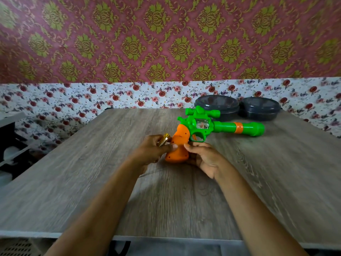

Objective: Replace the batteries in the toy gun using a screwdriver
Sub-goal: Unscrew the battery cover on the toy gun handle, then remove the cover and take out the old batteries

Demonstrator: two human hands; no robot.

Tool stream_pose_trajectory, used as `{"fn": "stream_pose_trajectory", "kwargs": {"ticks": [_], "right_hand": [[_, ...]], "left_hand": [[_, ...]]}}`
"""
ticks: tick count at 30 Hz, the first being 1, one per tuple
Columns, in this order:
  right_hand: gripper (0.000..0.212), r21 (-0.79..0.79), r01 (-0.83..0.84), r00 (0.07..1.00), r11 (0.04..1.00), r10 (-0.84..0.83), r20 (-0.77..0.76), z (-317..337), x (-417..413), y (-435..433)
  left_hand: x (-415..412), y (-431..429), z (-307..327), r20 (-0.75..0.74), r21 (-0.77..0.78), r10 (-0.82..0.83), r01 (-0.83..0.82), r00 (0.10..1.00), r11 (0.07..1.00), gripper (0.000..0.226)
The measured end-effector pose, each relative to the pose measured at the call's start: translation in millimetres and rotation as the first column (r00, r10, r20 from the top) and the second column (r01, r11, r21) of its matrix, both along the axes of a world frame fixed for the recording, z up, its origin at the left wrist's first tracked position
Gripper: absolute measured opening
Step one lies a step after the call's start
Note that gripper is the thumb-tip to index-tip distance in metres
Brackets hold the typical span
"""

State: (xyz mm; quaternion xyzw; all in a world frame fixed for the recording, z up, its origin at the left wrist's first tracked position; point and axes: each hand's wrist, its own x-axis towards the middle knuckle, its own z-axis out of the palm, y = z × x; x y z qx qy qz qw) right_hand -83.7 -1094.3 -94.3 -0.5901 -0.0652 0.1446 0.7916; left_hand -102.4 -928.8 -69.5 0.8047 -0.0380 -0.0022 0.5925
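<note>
A green toy gun (221, 125) with an orange grip (178, 148) lies on its side on the wooden table (92, 182), barrel pointing right. My left hand (153, 150) holds a yellow-handled screwdriver (164, 139) and its thumb rests on the grip's left side. My right hand (204, 157) pinches the right side of the orange grip below the trigger. The screwdriver's tip is hidden behind my left fingers. No batteries are in view.
Two dark round lidded containers (217, 105) (259, 108) stand at the table's far edge just behind the gun. A floral-papered wall rises behind the table. Dark shelving (11, 145) sits off the left side.
</note>
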Motion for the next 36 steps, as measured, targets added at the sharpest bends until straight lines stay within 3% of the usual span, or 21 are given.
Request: {"fn": "stream_pose_trajectory", "kwargs": {"ticks": [14, 18, 22, 28, 30, 32, 34, 36], "right_hand": [[0.014, 0.018, 0.059, 0.998, 0.998, -0.059, -0.038, 4, 3, 1], [0.013, 0.021, 0.123, 0.991, 0.992, -0.122, -0.048, 6, 0, 3], [0.034, 0.021, 0.191, 0.981, 0.981, -0.190, -0.036, 6, -3, 7], [0.005, 0.007, 0.133, 0.988, 0.991, -0.132, -0.076, 10, -4, 6], [0.011, 0.003, 0.136, 0.984, 0.991, -0.134, -0.113, 11, -5, 6], [0.012, -0.021, 0.140, 0.982, 0.990, -0.142, -0.125, 13, -7, 5], [0.013, -0.022, 0.136, 0.982, 0.990, -0.138, -0.131, 16, -9, 4], [0.015, -0.022, 0.121, 0.984, 0.992, -0.123, -0.131, 18, -11, 5]], "left_hand": [[-4, 3, 2, -0.054, 0.100, -0.048, 0.054, 0.997, 0.994, 0.022], [-7, 4, 5, -0.069, 0.006, -0.022, 0.023, 0.997, 1.000, 0.021], [-8, 5, 9, -0.108, -0.095, 0.006, -0.016, 0.994, 0.995, 0.015], [-9, 7, 9, -0.130, -0.208, 0.072, -0.098, 0.989, 0.973, 0.012], [-9, 10, 13, -0.070, -0.276, 0.143, -0.157, 0.987, 0.948, 0.007], [-8, 16, 15, 0.073, -0.239, 0.297, -0.272, 0.952, 0.932, 0.003], [-3, 30, 16, 0.315, -0.040, 0.465, -0.478, 0.827, 0.877, 0.007], [2, 47, 14, 0.521, 0.227, 0.512, -0.690, 0.682, 0.688, 0.015]]}}
